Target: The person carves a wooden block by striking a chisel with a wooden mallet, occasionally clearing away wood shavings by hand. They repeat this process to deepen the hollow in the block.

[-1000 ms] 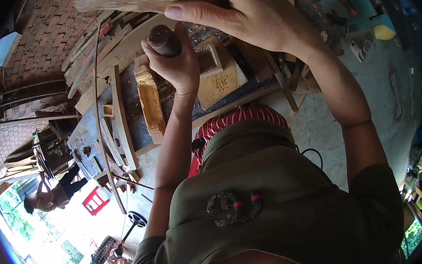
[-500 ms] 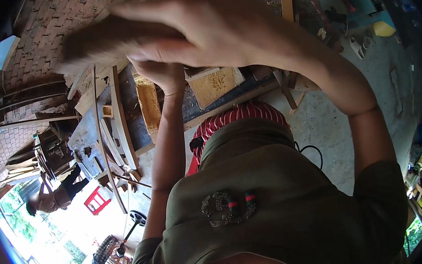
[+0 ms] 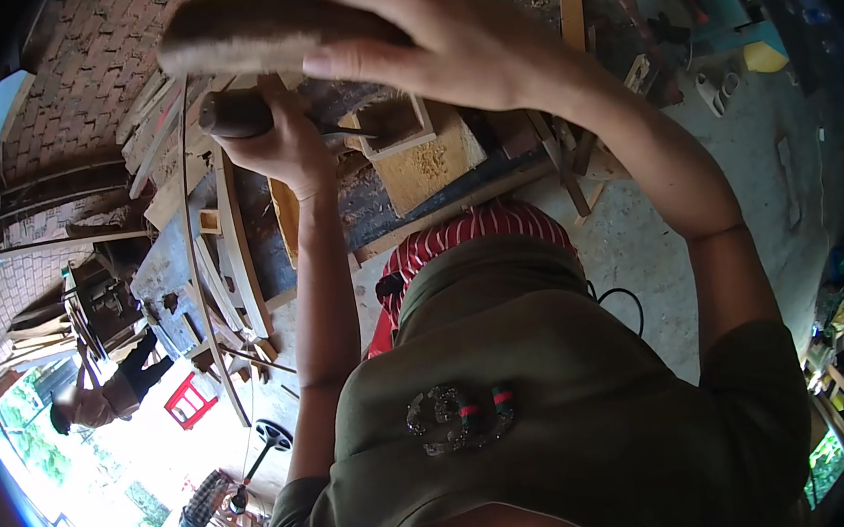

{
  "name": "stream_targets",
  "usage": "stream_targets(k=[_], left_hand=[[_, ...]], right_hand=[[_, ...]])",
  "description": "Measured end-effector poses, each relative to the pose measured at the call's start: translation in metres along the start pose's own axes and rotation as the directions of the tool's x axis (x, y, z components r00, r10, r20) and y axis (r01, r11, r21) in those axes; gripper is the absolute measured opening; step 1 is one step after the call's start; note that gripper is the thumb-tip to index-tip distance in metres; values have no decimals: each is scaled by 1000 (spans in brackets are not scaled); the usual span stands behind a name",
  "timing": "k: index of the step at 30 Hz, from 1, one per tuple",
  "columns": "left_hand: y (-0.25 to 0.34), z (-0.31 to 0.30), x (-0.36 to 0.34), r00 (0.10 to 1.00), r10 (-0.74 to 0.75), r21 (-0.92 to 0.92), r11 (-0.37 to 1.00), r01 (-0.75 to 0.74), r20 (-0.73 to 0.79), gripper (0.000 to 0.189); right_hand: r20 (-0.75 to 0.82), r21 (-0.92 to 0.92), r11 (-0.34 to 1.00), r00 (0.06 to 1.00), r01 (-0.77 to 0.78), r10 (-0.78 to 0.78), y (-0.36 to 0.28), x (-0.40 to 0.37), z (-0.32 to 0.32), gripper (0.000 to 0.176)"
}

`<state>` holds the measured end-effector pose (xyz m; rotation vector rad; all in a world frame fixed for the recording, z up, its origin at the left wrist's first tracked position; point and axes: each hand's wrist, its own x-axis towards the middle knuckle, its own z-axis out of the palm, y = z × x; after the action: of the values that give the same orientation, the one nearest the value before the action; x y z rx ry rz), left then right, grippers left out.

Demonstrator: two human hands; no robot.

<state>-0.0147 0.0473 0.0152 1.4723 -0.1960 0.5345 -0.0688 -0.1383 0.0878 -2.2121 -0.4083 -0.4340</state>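
Observation:
My left hand point(image 3: 284, 157) is wrapped round the dark handle of a chisel point(image 3: 234, 115). Its thin metal blade points right, the tip at a small box-like wooden workpiece point(image 3: 405, 140). That workpiece sits on a light wooden board point(image 3: 446, 173) strewn with shavings. Above the handle, my right hand point(image 3: 468, 44) grips a thick, brown wooden mallet point(image 3: 257, 35), slightly blurred. The mallet's head stands apart from the chisel handle in this view. A hollowed wooden piece point(image 3: 284, 210) lies partly hidden behind my left wrist.
The dark workbench point(image 3: 367, 213) carries long timber strips point(image 3: 236, 245) on its left. A red stool point(image 3: 189, 401) stands farther off, with one person point(image 3: 112, 389) near it and another point(image 3: 205, 505) lower down. Sandals point(image 3: 718, 94) lie on the concrete floor at right.
The mallet in my right hand has risen away from my left hand. My left hand has shifted a little left, and the chisel handle and blade now show.

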Motion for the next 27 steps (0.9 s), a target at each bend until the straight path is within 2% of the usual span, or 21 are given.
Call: stream_targets(k=[1,2,4,5,6,8,9,10,12,13,15,16,17,18,19,22,23,24,26,27], left_hand=[[6,4,-1,999,21,60,998,-18,-37,26],[7,5,-1,999,27,61,998,-25,-36,26],[4,5,-6,999,-12,49,999,10,34,26],[0,6,-2,999,34,135,990,-38,32,30],[-3,9,-4,999,35,134,990,-39,33,30],[-3,20,-11,988,155,83,985,-154,-4,37],[-2,23,-12,969,248,106,963,-247,10,41],[-4,23,-13,969,249,107,963,-248,11,41],[-5,24,-15,971,238,196,952,-236,12,39],[-2,20,-18,972,226,224,946,-233,56,38],[-1,15,-19,939,329,318,883,-344,102,43],[1,11,-19,913,378,342,847,-407,150,46],[0,12,-20,912,384,339,846,-411,147,46],[-2,13,-21,949,306,236,919,-315,72,49],[-4,12,-21,976,216,123,969,-216,11,52],[-8,5,-24,965,261,170,950,-262,28,56],[-1,7,-31,981,191,158,969,-192,21,58],[-1,5,-32,982,190,161,968,-191,19,58],[-1,2,-33,946,317,325,889,-323,73,59],[-3,3,-32,927,374,277,887,-369,39,58]], right_hand=[[-175,-71,992,977,108,-119,3,-1,-1,63],[-179,-71,991,976,111,-123,-2,1,-10,63],[81,-158,983,991,-93,107,-13,-1,-25,63],[90,-162,984,991,-80,95,-12,-3,-24,63],[88,-163,983,992,-80,95,-10,-4,-20,63],[-68,-115,990,994,79,-87,-5,-6,-11,60],[26,-133,991,1000,-6,9,-19,-3,-22,57],[25,-131,991,1000,-6,9,-24,4,-31,57],[82,248,961,985,127,-151,-31,14,-41,73],[80,245,961,986,126,-149,-34,14,-39,73],[-226,-101,946,919,308,-323,-43,18,-30,56],[-243,-109,945,914,308,-326,-31,17,-10,55],[-28,-194,963,980,186,-195,-33,10,-8,55],[172,-301,950,985,81,-29,-35,3,-8,55],[168,-302,950,985,83,-33,-35,3,-9,55],[127,-299,945,987,133,-98,-35,9,-12,56],[-68,-233,946,966,226,-248,-34,14,-7,57],[-273,-188,925,887,330,-372,-35,19,-4,59],[-288,-176,919,874,354,-392,-30,16,6,56],[-169,-205,931,926,303,-338,-23,11,15,54]])
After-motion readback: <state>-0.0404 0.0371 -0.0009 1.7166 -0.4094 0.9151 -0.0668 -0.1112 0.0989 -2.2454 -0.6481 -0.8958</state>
